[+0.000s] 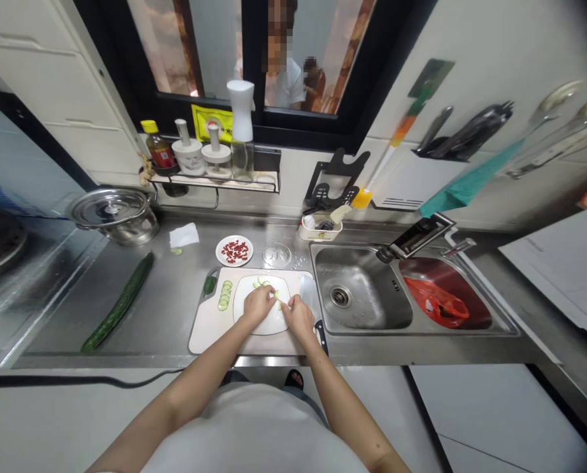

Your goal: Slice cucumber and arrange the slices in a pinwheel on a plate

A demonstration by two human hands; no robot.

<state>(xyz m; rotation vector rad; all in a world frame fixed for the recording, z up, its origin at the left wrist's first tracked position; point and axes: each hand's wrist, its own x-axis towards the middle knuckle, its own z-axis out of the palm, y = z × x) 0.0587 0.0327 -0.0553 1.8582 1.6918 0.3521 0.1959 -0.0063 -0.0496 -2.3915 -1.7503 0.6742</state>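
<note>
Both hands are over a white squarish plate (268, 326) lying on a pale cutting board (209, 335). My left hand (258, 305) is closed, its fingertips pinching a small cucumber slice (276, 295). Close beside it, my right hand (299, 315) pinches at another pale green slice (280, 305), partly hidden by the fingers. More cucumber slices (261, 282) lie along the plate's far edge. Left of the plate is a row of overlapping slices (225, 295), with a cucumber end piece (210, 284) near the board's handle. A knife (321, 336) rests at the board's right side.
A whole cucumber (120, 309) lies on the steel counter at left. Behind the board stands a small plate (234, 251) of chopped red pieces. The sink (367, 289) is at right, with a red bag (441, 305) in its second basin. A lidded pot (125, 223) stands far left.
</note>
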